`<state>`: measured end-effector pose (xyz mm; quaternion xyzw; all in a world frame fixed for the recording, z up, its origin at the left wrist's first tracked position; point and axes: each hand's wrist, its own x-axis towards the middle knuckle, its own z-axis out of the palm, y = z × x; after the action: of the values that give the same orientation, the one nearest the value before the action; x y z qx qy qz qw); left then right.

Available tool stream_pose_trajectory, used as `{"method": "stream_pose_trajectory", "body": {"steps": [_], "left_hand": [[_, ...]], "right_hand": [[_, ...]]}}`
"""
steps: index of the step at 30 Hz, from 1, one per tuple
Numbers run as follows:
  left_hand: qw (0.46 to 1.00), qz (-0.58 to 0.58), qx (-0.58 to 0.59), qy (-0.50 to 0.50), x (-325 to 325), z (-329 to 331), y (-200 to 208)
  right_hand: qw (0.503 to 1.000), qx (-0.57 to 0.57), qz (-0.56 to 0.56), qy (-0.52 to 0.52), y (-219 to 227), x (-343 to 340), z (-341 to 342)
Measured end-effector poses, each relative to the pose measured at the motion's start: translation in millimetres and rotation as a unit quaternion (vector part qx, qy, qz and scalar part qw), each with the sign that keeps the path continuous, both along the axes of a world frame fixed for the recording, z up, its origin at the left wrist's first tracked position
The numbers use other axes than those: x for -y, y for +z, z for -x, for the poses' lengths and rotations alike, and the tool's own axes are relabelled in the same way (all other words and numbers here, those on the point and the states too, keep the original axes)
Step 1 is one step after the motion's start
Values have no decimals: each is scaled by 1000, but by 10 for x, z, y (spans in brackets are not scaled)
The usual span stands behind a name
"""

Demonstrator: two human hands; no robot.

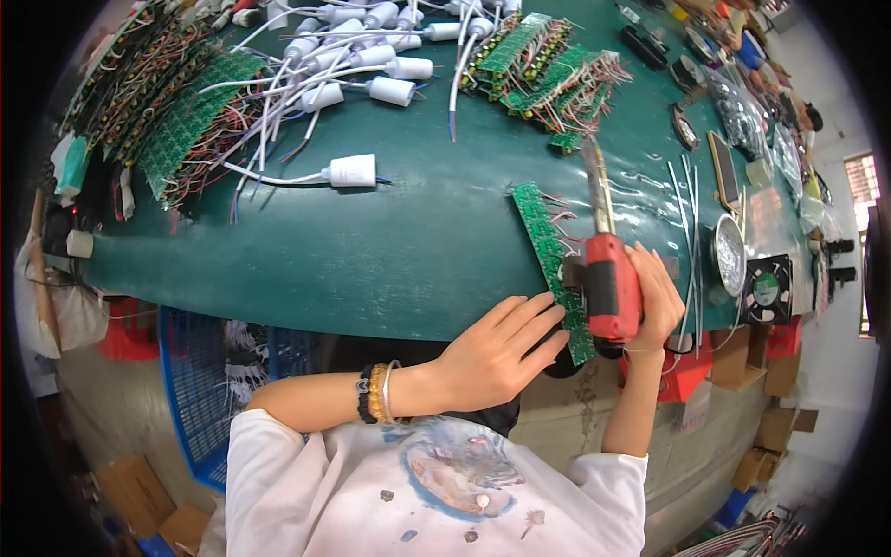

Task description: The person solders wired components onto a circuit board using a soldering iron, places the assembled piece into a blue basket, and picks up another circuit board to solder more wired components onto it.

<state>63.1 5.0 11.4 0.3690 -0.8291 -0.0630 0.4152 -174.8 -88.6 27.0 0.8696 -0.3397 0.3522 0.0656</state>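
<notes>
My right hand (pixel 657 302) is wrapped round the handle of a red and black soldering gun (pixel 614 288). The gun's metal barrel points away from me, toward the far side of the table. Just left of it lies a narrow green circuit board strip (pixel 535 221), with short red and white wires along its right side. My left hand (pixel 492 360) has its fingers stretched out, and the fingertips reach the left edge of the strip near its close end. The gun partly covers the strip's middle.
White lamp holders (pixel 353 171) with cables lie across the green table (pixel 306 269). Wired green boards are piled at far left (pixel 200 107) and far middle (pixel 566 79). Thin white rods (pixel 691 241), a round metal tin (pixel 729 252) and a black fan (pixel 768 289) are at right. A blue basket (pixel 190 399) stands below.
</notes>
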Motion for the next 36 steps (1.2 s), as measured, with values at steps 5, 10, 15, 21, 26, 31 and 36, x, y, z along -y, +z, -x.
{"method": "stream_pose_trajectory", "body": {"steps": [5,10,15,21,26,31,36], "left_hand": [[985,25,85,148,46,-807,287],[936,-67,222,265,532,-1641,415],[950,-161,206,171,739,-1761,462],[981,-177,21,71,829,-1325,441],[967,-249,47,41,963,-1107,444],[976,-211,33,38,1062,-944,364],[961,-268,31,68,1122,-843,329]], "right_hand": [[997,54,40,-22,-90,-51,95],[965,197,-49,-167,-55,-455,92],[940,266,-170,-125,564,-973,89],[878,380,-288,-52,634,-1283,-361],[806,451,-376,-71,380,-1345,-689],[789,480,-363,-123,255,-1276,-836],[772,483,-387,-147,204,-1265,-952]]}}
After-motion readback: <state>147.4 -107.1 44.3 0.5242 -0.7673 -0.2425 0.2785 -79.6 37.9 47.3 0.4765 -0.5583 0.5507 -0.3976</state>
